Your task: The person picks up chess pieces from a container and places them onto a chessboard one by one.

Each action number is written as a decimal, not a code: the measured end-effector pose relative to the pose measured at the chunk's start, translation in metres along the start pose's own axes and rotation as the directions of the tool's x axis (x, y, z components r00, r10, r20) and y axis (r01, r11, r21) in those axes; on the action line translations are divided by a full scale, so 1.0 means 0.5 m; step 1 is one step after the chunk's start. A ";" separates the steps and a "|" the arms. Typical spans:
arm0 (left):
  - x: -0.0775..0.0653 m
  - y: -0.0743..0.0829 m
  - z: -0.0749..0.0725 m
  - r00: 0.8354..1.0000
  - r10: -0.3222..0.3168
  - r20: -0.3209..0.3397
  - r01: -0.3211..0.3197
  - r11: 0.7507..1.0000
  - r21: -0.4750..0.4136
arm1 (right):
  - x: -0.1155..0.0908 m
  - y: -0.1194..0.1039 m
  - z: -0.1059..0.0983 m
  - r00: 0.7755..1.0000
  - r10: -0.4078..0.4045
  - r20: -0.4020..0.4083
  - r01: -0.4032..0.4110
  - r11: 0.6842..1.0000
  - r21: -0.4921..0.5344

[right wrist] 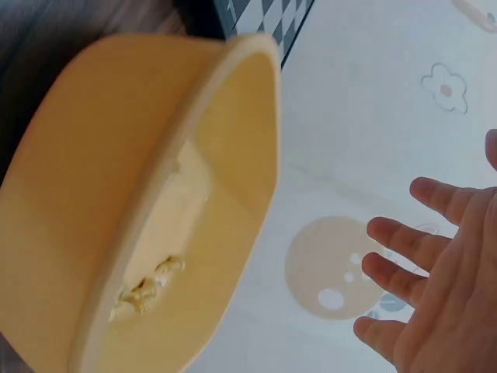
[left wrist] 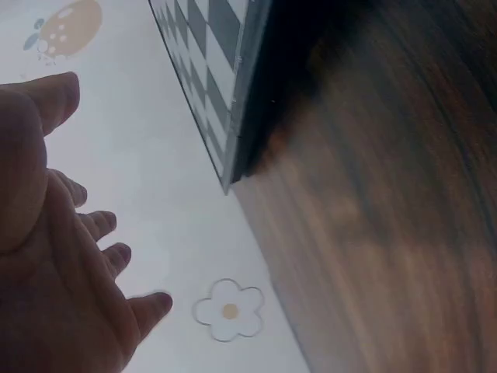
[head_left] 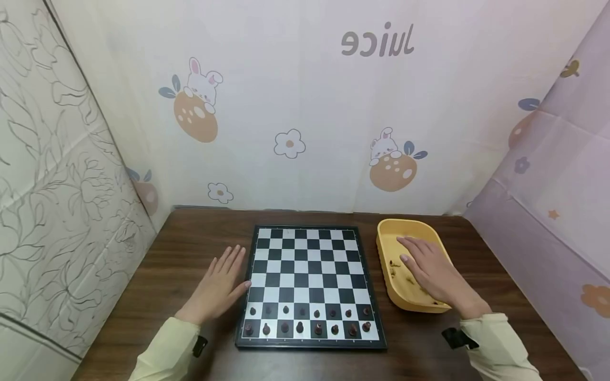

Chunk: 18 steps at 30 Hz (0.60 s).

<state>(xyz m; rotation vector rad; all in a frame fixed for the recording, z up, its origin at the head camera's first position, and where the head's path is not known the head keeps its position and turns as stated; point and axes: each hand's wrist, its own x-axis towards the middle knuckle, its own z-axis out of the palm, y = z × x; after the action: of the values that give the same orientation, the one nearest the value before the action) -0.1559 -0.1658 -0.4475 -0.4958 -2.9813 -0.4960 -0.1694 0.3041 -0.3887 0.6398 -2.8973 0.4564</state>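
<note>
My left hand [head_left: 214, 290], its fingers straight, hovers beside the left edge of a black-and-white chessboard [head_left: 301, 265]. Two rows of small dark chess pieces [head_left: 299, 327] stand on the board's near end. Over a yellow plastic basket [head_left: 387, 288], right of the board, my right hand [head_left: 431, 272] is held with fingers extended. Inside the basket lie several small yellowish chess pieces [right wrist: 141, 295], partly hidden by that hand in the head view. Both wrist views show the hands holding nothing: the left palm [left wrist: 46, 241] and the right fingers [right wrist: 411, 242] are spread apart.
Board and basket rest on a dark brown wooden table [head_left: 190, 238]. A pale printed cloth [head_left: 286, 95] with rabbits and flowers hangs behind its far edge. Patterned panels stand left [head_left: 57, 159] and right [head_left: 553, 201]. Dark straps [head_left: 200, 346] sit on the light sleeves.
</note>
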 end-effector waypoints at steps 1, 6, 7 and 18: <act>0.001 -0.003 0.002 1.000 -0.003 0.010 0.003 1.000 -0.012 | 0.002 0.005 -0.001 1.000 0.007 0.003 -0.007 1.000 -0.001; 0.007 -0.017 0.013 0.997 -0.027 0.070 0.035 0.993 -0.109 | 0.015 0.034 -0.010 0.999 0.029 0.029 -0.029 0.999 -0.016; 0.008 -0.020 0.016 0.996 -0.036 0.081 0.046 0.991 -0.128 | 0.018 0.040 -0.012 0.999 0.029 0.034 -0.029 0.999 -0.020; 0.031 -0.049 0.052 0.980 -0.120 0.157 0.159 0.951 -0.266 | 0.054 0.094 -0.013 0.989 0.086 0.121 -0.093 0.995 0.047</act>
<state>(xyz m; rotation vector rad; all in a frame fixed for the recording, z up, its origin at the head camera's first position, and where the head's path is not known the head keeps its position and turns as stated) -0.1794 -0.1743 -0.4776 -0.3504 -3.1095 -0.9406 -0.2137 0.3363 -0.3896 0.5640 -3.0458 0.5247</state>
